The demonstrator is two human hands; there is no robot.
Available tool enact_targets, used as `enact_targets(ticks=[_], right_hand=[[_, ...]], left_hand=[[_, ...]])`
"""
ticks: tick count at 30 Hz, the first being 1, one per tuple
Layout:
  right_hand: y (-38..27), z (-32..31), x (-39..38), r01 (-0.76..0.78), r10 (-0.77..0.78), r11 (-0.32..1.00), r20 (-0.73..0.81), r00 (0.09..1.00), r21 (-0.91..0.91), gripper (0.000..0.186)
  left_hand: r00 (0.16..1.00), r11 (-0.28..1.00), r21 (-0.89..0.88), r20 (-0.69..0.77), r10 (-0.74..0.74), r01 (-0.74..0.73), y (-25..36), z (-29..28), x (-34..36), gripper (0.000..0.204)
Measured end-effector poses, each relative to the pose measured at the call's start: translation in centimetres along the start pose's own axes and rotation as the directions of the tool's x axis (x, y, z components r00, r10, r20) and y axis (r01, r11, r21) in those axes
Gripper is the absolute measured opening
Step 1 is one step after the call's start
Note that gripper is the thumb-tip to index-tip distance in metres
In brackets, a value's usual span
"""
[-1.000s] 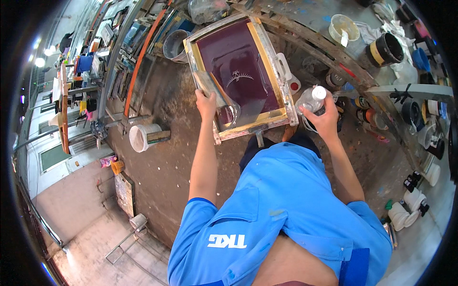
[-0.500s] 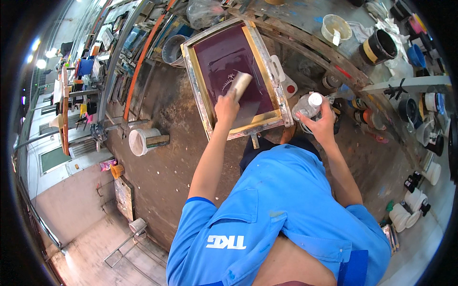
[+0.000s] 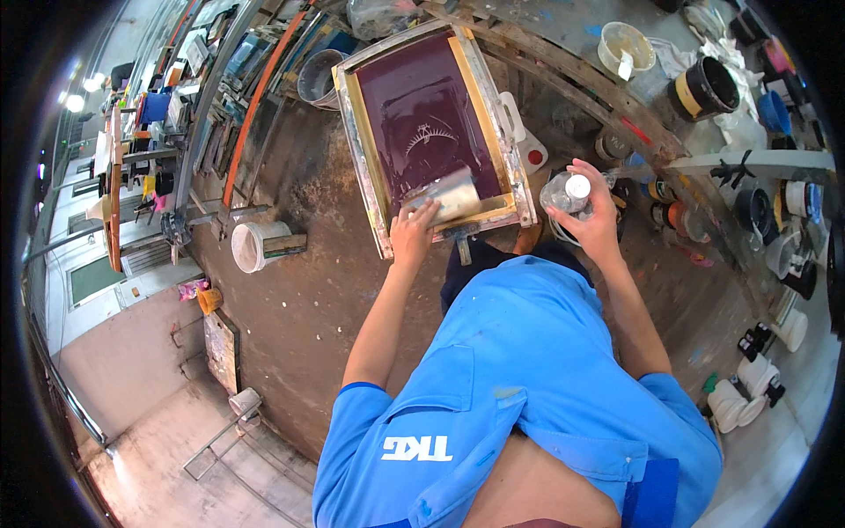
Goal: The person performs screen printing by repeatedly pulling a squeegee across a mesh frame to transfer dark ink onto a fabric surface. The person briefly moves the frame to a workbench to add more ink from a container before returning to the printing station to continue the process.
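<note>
Left hand (image 3: 412, 236) grasped the squeegee (image 3: 453, 195) at the 6 o'clock end of the screen (image 3: 422, 97), which lay at 12 o'clock; right hand (image 3: 598, 216) grasped the bottle (image 3: 568, 191) at 4. Even pressure probably suited best, bottle clear. 0.5 s earlier, the squeegee crossed mid-screen.

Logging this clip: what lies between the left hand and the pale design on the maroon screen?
In the head view, the squeegee-like tool the left hand holds, then a strip of maroon screen.
</note>
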State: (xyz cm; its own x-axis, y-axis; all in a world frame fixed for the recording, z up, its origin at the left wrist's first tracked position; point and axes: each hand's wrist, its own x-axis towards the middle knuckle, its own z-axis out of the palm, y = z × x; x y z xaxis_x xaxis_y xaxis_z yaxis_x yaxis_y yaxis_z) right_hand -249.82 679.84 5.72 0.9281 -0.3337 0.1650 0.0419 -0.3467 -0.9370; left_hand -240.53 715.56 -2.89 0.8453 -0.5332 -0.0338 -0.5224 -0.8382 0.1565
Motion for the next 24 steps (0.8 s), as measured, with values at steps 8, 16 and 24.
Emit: enact_targets(ticks=[8,16,24], right_hand=[[-0.5,-0.5,0.4,0.078,-0.074,0.996,0.123,0.990,-0.031,0.067],[0.2,0.2,2.1,0.147,-0.077,0.981,0.435,0.897,-0.128,0.068],[4.9,3.1,6.4,0.425,-0.121,0.872,0.734,0.669,-0.243,0.070]], left_hand=[[0.906,0.847,-0.342,0.035,-0.422,0.408,-3.0,-4.7,-0.4,0.035],[0.729,0.235,-0.941,0.018,-0.684,0.244,0.2,4.6,2.0,0.027],[0.823,0.426,-0.846,0.025,-0.568,0.320,5.9,2.2,7.0,0.032]])
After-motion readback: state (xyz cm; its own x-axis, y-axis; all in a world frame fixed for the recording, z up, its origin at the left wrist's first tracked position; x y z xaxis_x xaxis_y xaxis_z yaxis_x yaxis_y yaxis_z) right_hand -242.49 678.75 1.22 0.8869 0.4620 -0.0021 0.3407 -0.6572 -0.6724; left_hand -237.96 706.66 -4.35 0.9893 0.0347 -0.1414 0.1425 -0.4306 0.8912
